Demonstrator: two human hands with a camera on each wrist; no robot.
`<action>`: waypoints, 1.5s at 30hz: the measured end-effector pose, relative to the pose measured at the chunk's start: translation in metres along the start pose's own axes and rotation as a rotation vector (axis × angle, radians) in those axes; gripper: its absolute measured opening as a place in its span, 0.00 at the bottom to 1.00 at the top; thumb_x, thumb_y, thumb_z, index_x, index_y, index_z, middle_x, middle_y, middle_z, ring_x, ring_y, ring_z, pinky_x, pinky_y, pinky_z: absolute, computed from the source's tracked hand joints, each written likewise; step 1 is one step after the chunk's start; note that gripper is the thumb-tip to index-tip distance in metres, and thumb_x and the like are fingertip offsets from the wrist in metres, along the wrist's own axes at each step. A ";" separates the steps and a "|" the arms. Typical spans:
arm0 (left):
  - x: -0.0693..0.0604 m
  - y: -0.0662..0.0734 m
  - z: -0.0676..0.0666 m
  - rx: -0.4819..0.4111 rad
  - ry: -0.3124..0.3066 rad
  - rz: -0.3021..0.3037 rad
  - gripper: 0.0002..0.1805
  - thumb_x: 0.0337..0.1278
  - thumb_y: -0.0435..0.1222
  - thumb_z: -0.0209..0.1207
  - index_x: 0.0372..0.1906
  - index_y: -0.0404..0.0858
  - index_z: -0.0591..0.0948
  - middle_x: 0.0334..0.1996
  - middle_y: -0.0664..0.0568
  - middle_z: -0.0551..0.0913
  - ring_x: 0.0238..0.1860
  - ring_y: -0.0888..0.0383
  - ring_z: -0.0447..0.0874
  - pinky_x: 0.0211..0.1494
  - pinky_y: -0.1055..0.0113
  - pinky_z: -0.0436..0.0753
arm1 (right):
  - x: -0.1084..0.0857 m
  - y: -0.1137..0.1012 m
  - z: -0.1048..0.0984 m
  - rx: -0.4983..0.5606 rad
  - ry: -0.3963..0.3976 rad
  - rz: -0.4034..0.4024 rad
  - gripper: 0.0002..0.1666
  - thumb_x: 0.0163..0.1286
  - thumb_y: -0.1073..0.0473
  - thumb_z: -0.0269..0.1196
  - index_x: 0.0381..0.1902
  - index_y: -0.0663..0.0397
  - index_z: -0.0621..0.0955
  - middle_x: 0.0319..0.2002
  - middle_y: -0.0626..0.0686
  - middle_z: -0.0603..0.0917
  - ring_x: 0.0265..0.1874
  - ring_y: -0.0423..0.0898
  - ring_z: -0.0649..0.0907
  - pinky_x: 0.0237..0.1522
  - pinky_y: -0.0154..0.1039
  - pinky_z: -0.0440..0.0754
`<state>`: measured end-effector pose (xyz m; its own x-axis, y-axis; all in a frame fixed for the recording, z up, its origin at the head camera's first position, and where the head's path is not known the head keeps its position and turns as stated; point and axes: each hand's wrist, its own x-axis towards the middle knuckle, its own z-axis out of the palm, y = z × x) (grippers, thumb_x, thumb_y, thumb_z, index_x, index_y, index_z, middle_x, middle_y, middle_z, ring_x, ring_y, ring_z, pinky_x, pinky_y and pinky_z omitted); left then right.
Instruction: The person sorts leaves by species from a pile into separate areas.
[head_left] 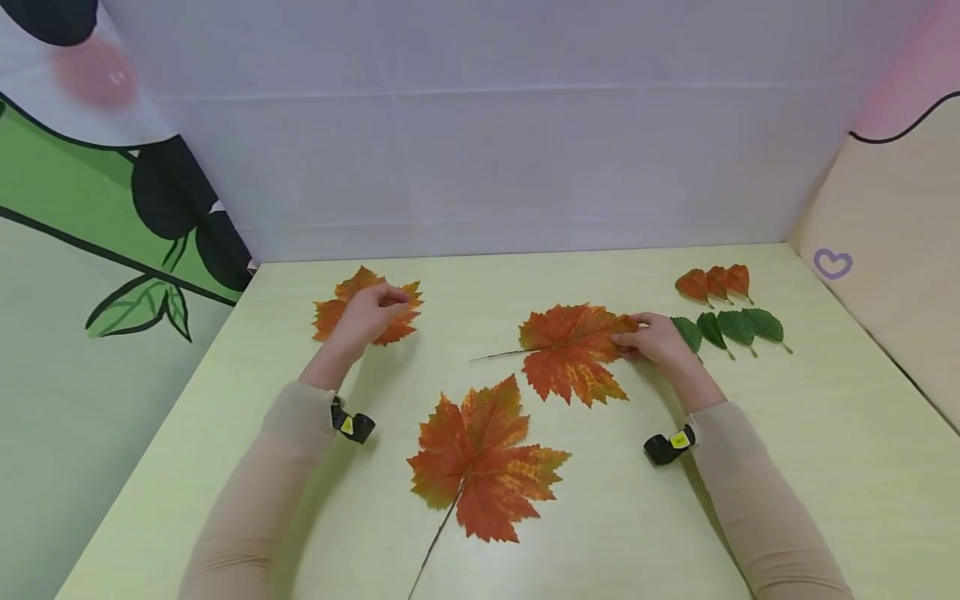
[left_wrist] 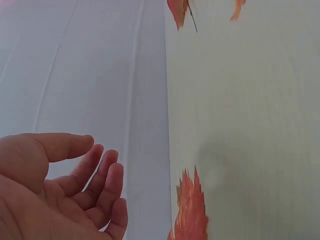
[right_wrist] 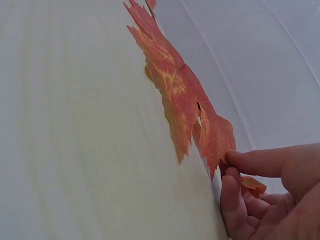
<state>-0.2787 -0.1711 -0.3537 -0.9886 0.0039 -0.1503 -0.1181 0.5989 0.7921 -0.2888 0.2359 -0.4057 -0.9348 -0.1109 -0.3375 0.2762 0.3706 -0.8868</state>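
A large orange maple leaf (head_left: 327, 317) lies at the back left, partly covered by my left hand (head_left: 367, 315). That hand's fingers are loosely bent with nothing between them, as the left wrist view shows of the relaxed left hand (left_wrist: 75, 192). At the middle of the table, my right hand (head_left: 658, 337) pinches the right edge of a second maple leaf (head_left: 566, 346), whose thin stem points left. Seen from the right wrist, thumb and fingertips grip the tip of this leaf (right_wrist: 175, 87). Nearer the front lies a third maple leaf (head_left: 487, 458) with a long dark stem.
Three small orange leaves (head_left: 693, 285) lie in a row at the back right. Just in front of them runs a row of several green leaves (head_left: 738, 327), partly behind my right hand. A pale cloth wall (head_left: 480, 167) rises behind the table (head_left: 825, 467).
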 end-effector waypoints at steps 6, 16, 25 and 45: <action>-0.027 0.007 0.022 0.053 -0.102 0.055 0.15 0.60 0.40 0.54 0.48 0.35 0.76 0.43 0.43 0.78 0.46 0.45 0.74 0.46 0.60 0.72 | 0.002 -0.002 -0.002 -0.018 -0.004 -0.005 0.40 0.64 0.63 0.58 0.66 0.71 0.52 0.40 0.57 0.75 0.24 0.33 0.79 0.34 0.29 0.79; -0.055 0.007 0.061 0.273 -0.275 0.158 0.12 0.53 0.46 0.59 0.37 0.43 0.83 0.31 0.56 0.82 0.31 0.60 0.75 0.34 0.67 0.73 | 0.003 0.000 -0.003 -0.025 0.013 0.025 0.43 0.63 0.60 0.59 0.67 0.69 0.50 0.40 0.56 0.74 0.22 0.34 0.79 0.32 0.29 0.78; -0.066 0.012 0.079 0.345 -0.426 0.131 0.16 0.46 0.52 0.63 0.30 0.44 0.81 0.23 0.57 0.78 0.23 0.60 0.71 0.27 0.68 0.71 | 0.002 0.001 -0.002 -0.014 0.017 0.018 0.43 0.63 0.61 0.59 0.67 0.69 0.49 0.44 0.59 0.72 0.23 0.33 0.79 0.31 0.29 0.78; -0.073 0.021 0.087 0.340 -0.447 0.178 0.10 0.46 0.42 0.65 0.26 0.42 0.77 0.19 0.57 0.75 0.21 0.61 0.69 0.26 0.69 0.68 | 0.001 0.001 -0.002 -0.034 0.008 0.011 0.42 0.64 0.61 0.58 0.67 0.70 0.50 0.35 0.52 0.75 0.22 0.33 0.79 0.31 0.29 0.78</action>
<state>-0.2004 -0.0891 -0.3778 -0.8467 0.4208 -0.3256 0.1554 0.7809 0.6051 -0.2904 0.2376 -0.4062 -0.9336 -0.0992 -0.3442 0.2787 0.4026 -0.8719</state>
